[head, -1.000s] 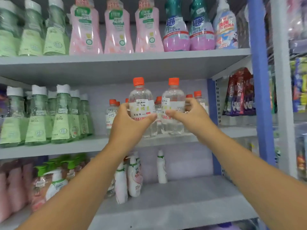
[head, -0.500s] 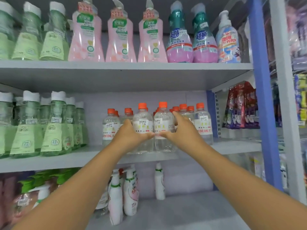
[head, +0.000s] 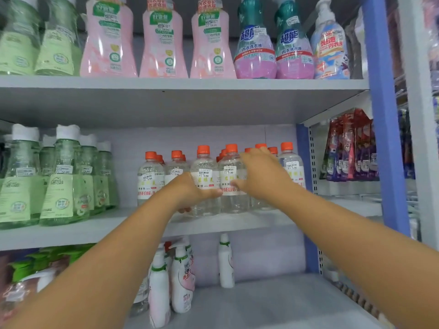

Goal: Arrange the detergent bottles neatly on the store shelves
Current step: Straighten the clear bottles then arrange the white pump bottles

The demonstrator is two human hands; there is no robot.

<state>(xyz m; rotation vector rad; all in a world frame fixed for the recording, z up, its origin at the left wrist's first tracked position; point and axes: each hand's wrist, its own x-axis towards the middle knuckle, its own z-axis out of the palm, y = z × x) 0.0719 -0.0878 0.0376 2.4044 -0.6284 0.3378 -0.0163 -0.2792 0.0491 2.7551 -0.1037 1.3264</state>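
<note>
Right hand lifted off clear bottle

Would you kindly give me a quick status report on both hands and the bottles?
Left hand grips clear orange-capped bottle. Right hand open against neighbouring clear bottle. Both bottles upright on grey middle shelf.

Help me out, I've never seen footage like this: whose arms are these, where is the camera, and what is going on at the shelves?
No machine here: a person wears a camera on the head, looking forward and down along both bare arms. The left hand grips a clear orange-capped bottle on the middle shelf. The right hand reaches over the neighbouring bottle, its thumb on the label; whether it grips it is unclear. Green bottles stand to the left, pink bottles on the shelf above, white bottles below.
</note>
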